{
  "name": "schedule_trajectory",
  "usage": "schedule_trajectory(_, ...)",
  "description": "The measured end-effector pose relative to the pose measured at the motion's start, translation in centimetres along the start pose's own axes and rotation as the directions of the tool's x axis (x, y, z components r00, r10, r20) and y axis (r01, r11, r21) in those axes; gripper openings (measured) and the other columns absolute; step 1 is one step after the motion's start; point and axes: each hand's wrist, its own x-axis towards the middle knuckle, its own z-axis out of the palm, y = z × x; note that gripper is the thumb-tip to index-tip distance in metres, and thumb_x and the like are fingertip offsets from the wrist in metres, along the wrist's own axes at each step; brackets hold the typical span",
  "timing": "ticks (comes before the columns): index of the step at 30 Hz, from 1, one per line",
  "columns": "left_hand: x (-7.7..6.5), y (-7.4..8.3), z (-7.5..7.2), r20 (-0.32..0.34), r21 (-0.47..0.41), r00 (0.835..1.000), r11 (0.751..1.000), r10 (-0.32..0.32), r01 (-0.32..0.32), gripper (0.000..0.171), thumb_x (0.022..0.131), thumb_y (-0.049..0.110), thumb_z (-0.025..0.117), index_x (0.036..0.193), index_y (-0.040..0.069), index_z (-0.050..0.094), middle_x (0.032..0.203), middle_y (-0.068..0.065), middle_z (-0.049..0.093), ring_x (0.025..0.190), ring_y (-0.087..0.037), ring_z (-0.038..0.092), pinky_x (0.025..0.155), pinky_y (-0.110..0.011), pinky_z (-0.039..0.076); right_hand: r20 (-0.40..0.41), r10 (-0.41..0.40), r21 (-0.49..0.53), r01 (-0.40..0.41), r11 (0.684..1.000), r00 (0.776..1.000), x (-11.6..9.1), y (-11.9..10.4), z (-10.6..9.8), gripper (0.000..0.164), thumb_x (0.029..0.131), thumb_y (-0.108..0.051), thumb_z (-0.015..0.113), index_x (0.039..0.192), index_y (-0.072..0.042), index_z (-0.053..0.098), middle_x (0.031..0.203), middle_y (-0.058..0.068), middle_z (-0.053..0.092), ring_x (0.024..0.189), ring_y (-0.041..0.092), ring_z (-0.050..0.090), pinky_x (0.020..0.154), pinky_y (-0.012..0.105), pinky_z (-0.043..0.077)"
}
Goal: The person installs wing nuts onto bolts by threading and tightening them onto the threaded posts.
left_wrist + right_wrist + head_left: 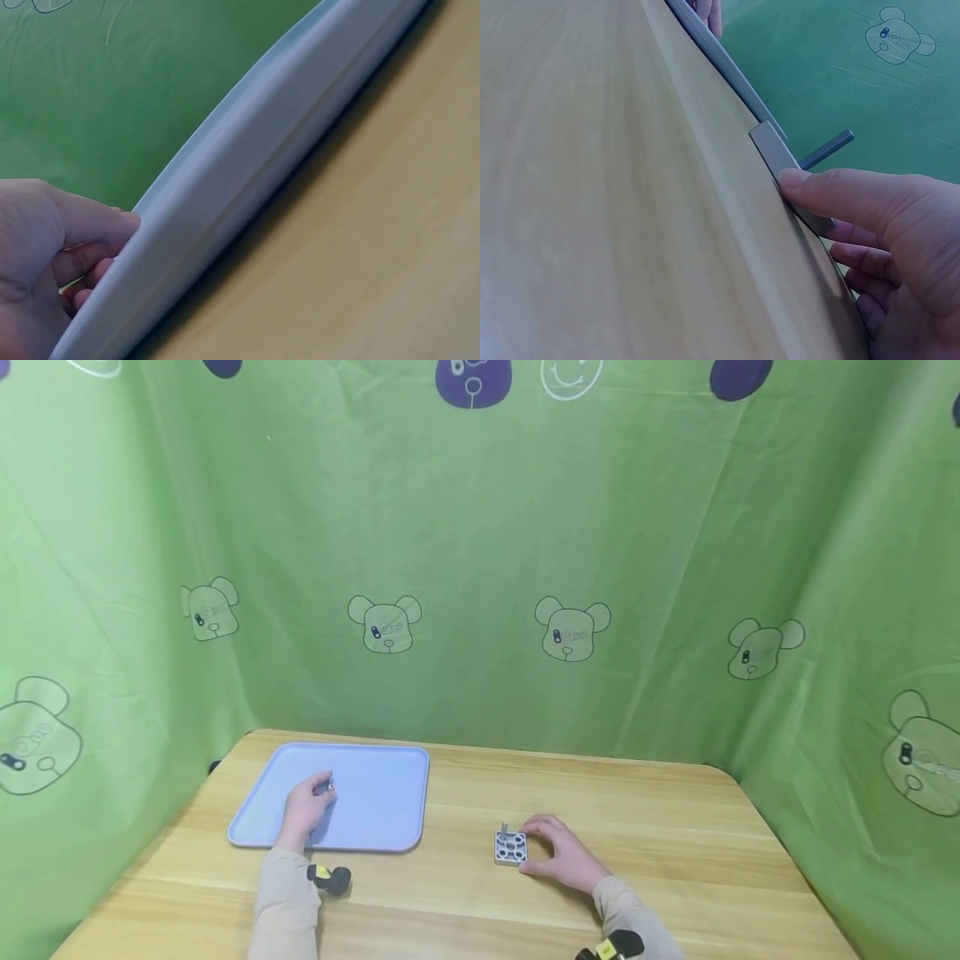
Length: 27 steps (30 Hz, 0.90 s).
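Observation:
My left hand (303, 808) is over the blue tray (382, 797), its thumb and fingertips pinching a small shiny metal piece (331, 785). What kind of piece it is cannot be made out. In the left wrist view the tray's rim (202, 202) hides the fingertips. On the table, right of the tray, lies a square grey metal block (511, 861) with round holes. A threaded metal rod (826, 150) stands up from the block's far left hole. My right hand (566, 856) grips the block from its right side, thumb at the near edge and fingers at the far edge.
The wooden table (450, 910) has rounded far corners. A green curtain (480, 693) with bear faces hangs behind it and along both sides. Dark wrist cameras are strapped over both sleeves.

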Motion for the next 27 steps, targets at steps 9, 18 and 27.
schedule_trajectory(9, -0.22, 0.21, -0.16, -0.041, 0.051, 0.999, 0.998, 0.029, -0.027, 0.045, 0.089, 0.003, 0.06, 0.132, -0.009, 0.052, 0.134, -0.03, 0.054, 0.118, -0.045, 0.054, 0.101, -0.052, 0.043, 0.0, 0.007, -0.003, -0.007, 1.0, 1.0, -0.09, -0.36, -0.1, 0.06, 0.074, -0.035, 0.081, 0.123, -0.006, 0.06, 0.136, 0.019, 0.05, 0.129, 0.043, 0.045, 0.109, 0.065, 0.03)
schedule_trajectory(18, -0.54, 0.04, -0.18, -0.068, 0.056, 0.997, 0.998, 0.03, -0.026, 0.045, 0.086, 0.006, 0.065, 0.127, -0.009, 0.055, 0.128, -0.03, 0.058, 0.114, -0.044, 0.056, 0.099, -0.053, 0.044, 0.012, 0.0, 0.013, 0.0, 1.0, 1.0, -0.16, -0.26, -0.04, 0.058, 0.074, -0.035, 0.081, 0.122, -0.008, 0.06, 0.136, 0.018, 0.051, 0.129, 0.043, 0.045, 0.108, 0.066, 0.03)
schedule_trajectory(27, -0.35, 0.12, -0.13, -0.096, 0.04, 0.995, 0.999, 0.028, -0.024, 0.043, 0.085, 0.008, 0.068, 0.124, -0.007, 0.058, 0.124, -0.029, 0.061, 0.111, -0.042, 0.059, 0.098, -0.052, 0.045, 0.01, -0.001, 0.008, 0.001, 1.0, 1.0, -0.09, -0.39, -0.13, 0.059, 0.075, -0.035, 0.08, 0.122, -0.007, 0.06, 0.136, 0.018, 0.051, 0.129, 0.043, 0.045, 0.108, 0.065, 0.03)
